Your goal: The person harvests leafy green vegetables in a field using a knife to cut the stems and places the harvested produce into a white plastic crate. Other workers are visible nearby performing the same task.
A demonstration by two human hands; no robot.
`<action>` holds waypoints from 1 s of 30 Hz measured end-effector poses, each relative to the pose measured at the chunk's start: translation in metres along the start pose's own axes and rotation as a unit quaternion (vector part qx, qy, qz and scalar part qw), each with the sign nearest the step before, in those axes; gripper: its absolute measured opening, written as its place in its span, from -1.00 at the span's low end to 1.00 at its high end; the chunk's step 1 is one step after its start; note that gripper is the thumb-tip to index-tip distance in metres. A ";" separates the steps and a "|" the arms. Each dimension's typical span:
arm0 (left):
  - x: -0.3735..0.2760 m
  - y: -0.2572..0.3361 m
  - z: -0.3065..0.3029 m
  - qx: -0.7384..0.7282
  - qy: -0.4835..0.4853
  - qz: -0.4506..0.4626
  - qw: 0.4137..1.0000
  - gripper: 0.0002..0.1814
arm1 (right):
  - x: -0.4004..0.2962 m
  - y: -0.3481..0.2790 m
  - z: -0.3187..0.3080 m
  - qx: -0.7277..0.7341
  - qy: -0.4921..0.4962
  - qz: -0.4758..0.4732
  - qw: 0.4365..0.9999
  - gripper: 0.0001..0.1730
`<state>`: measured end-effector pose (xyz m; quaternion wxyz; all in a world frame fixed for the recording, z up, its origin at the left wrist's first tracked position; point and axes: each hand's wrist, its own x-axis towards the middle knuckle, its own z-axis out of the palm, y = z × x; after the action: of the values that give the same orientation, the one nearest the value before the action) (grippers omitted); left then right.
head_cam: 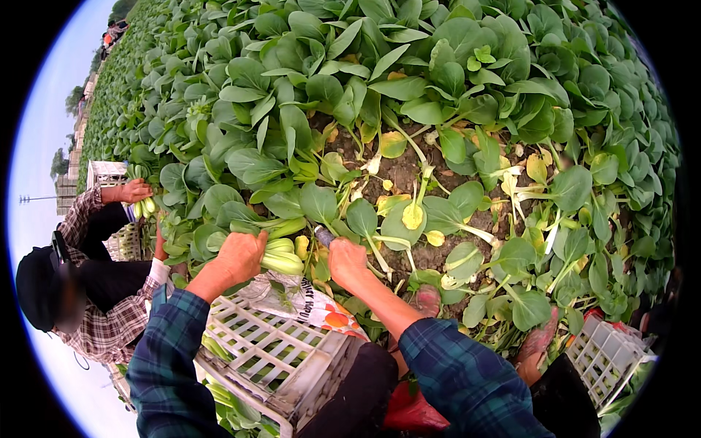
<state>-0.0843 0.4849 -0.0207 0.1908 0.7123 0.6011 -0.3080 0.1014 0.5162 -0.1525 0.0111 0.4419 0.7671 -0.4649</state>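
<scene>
Several pak choi heads (pixel 282 256) are bunched in my left hand (pixel 236 264), their pale green stalk bases pointing right and their leaves trailing left. My right hand (pixel 347 261) grips the dark handle (pixel 324 236) of a hand tool, likely a knife. Its working end is hidden among the leaves. Uncut pak choi plants (pixel 254 164) stand just beyond both hands. Under my left forearm is a pale plastic crate (pixel 268 345) with slatted sides, with more pak choi showing through it. A printed plastic sack (pixel 315 304) lies against the crate's far edge.
Loose leaves and trimmed stalks (pixel 482 232) litter the soil (pixel 400 172) to the right. A co-worker (pixel 104 306) in a checked shirt crouches at left, holding pak choi (pixel 144 208) near another crate (pixel 107 172). A further crate (pixel 605 350) stands at lower right. My shoes (pixel 427 301) are among the leaves.
</scene>
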 end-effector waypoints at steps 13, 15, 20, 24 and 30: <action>-0.032 -0.007 -0.022 -0.019 0.003 -0.012 1.000 -0.49 | -0.048 0.027 -0.016 0.064 -0.044 0.011 0.997 -0.64; -0.049 -0.002 -0.040 -0.061 0.051 0.008 0.997 -0.45 | -0.057 0.037 -0.032 0.123 -0.038 0.031 0.991 -0.55; -0.074 0.034 -0.087 -0.235 0.089 0.010 0.968 -0.43 | -0.065 0.025 -0.057 0.601 -0.015 0.010 0.799 -0.42; -0.069 0.055 -0.085 -0.339 0.059 0.040 0.938 -0.38 | -0.069 0.001 -0.077 0.820 -0.061 -0.033 0.569 -0.24; -0.063 0.080 -0.089 -0.389 0.004 -0.003 0.921 -0.07 | -0.063 0.016 -0.091 0.838 0.022 0.034 0.544 -0.59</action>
<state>0.0066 0.4793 0.0797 0.4496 0.5816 0.6763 -0.0477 0.1864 0.5434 -0.0850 -0.3650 0.2862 0.0129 -0.8859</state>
